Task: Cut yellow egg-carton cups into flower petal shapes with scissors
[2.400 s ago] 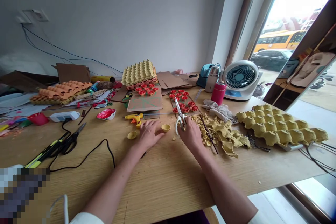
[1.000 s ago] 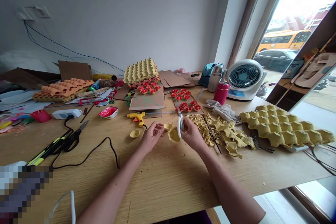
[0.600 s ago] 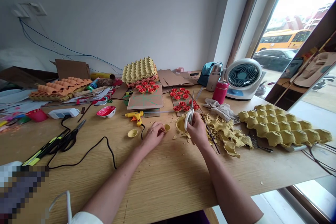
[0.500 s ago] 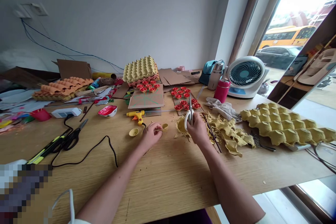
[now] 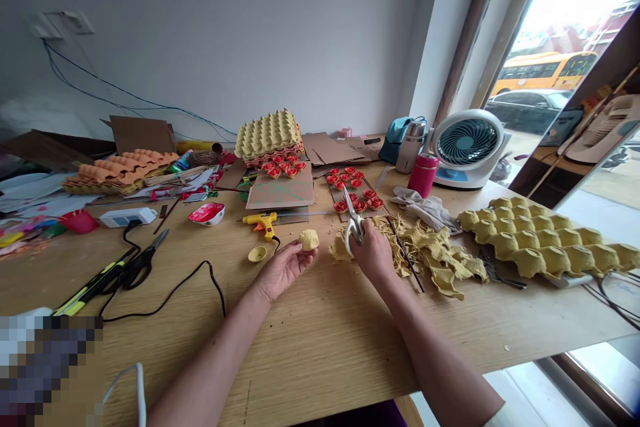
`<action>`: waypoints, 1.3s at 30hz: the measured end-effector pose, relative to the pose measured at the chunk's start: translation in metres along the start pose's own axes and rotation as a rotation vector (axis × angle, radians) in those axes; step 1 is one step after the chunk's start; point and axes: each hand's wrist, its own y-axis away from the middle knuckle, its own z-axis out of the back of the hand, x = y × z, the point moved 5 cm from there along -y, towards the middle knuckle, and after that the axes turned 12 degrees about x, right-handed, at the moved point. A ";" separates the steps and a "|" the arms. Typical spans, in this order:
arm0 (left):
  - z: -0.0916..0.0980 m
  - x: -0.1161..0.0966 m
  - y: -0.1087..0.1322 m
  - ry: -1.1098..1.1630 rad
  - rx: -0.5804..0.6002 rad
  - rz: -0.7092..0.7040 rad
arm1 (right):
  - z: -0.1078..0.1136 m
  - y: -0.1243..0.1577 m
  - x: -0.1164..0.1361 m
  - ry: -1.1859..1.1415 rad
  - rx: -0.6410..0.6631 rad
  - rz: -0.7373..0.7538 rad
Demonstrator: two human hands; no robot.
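Between the thumb and fingers of my left hand (image 5: 284, 271) is a yellow egg-carton cup (image 5: 309, 240), its rounded bottom turned up toward me. My right hand (image 5: 373, 250) grips white-handled scissors (image 5: 353, 217), whose blades point up and away, slightly parted. A second cut cup (image 5: 257, 254) lies on the table left of my left hand. Just behind it rests a yellow glue gun (image 5: 261, 221) with a black cord. Torn yellow carton scraps (image 5: 425, 247) are heaped beside and beyond my right hand.
Red paper flowers (image 5: 357, 203) sit on cardboard behind the scissors. A yellow egg tray (image 5: 540, 233) lies at the right, near a fan (image 5: 467, 147) and a pink bottle (image 5: 423, 175). Black scissors (image 5: 137, 267) and a red-lined bowl (image 5: 206, 213) are at the left.
My left hand has rolled palm-up, turning the cup so its rounded bottom shows. The scissors in my right hand have tilted to the left and their blades have parted.
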 end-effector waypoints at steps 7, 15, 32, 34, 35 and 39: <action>-0.008 0.012 0.001 0.045 0.058 0.020 | -0.011 0.005 0.026 -0.788 0.301 0.239; -0.021 0.012 0.006 0.100 0.132 0.040 | -0.016 0.013 0.037 -1.095 0.521 0.166; -0.031 0.014 0.010 0.138 0.211 0.081 | -0.017 0.017 0.038 -1.120 0.532 0.202; -0.031 0.014 0.009 0.136 0.202 0.062 | -0.016 0.016 0.037 -1.128 0.507 0.189; -0.031 0.015 0.009 0.132 0.201 0.056 | -0.016 0.015 0.036 -1.132 0.497 0.184; -0.033 0.015 0.010 0.142 0.207 0.037 | -0.018 0.014 0.034 -1.135 0.483 0.172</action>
